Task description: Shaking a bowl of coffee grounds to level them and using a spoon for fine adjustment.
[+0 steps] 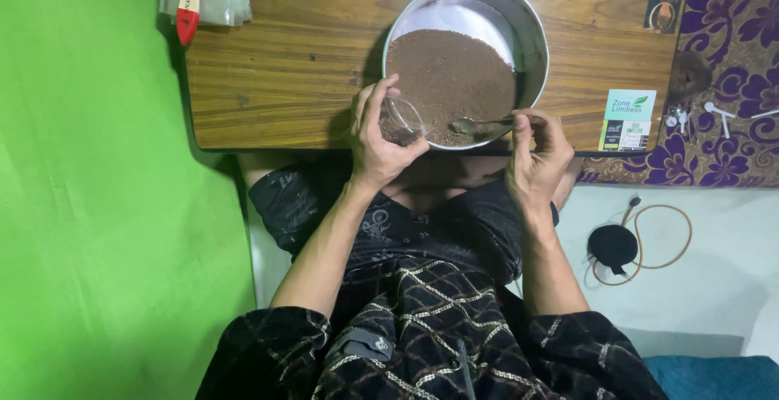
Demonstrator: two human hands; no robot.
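Jar (401, 122): small clear container, tilted at the near rim of the metal bowl (531, 35); light, smooth, likely slippery.
Left hand (375, 142): fingers wrapped round the jar's side, closed on it.
Right hand (534, 152): fingertips pinching the spoon (480, 126) handle (bowl-end in brown powder (449, 79)).
Hold: mid-body, firmly.

My left hand (375, 136) hides most of the clear container (400, 121); the red-tipped brush (190, 2) at eleven o'clock is cut off by the top edge.
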